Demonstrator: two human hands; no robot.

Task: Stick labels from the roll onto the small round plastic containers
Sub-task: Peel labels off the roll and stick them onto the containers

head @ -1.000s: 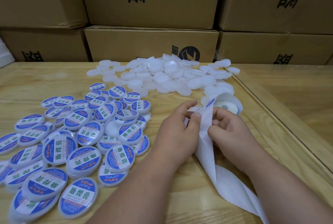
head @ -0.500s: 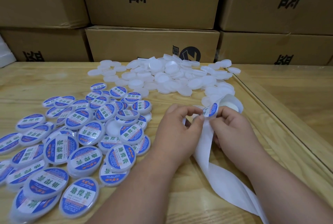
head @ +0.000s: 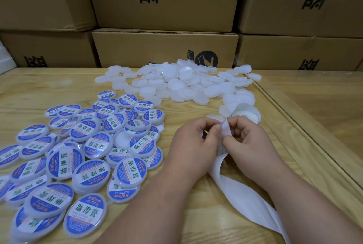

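Both hands met over the wooden table point(head: 196, 224), fingers curled and pinching the same white strip point(head: 225, 128) between them. The left hand point(head: 193, 143) gripped it from one side with thumb and forefinger; the right hand point(head: 248, 145) nipped it from the other, their fingertips almost touching. From that pinch the strip ran two ways — up and back to the roll point(head: 246, 115), which lay on the table just beyond the right hand, and down between the wrists in a loose spent tail point(head: 245, 200) that trailed off the near edge. Whether a label was on the pinched part I could not tell (only white showed there).

The bare white containers point(head: 176, 84) lay heaped farther back, past the roll and well beyond the hands. The labelled ones point(head: 92, 171) — blue and white faces up — spread out to the left of the left arm, some overlapping. Stacked cardboard boxes point(head: 165, 49) stood behind the table.
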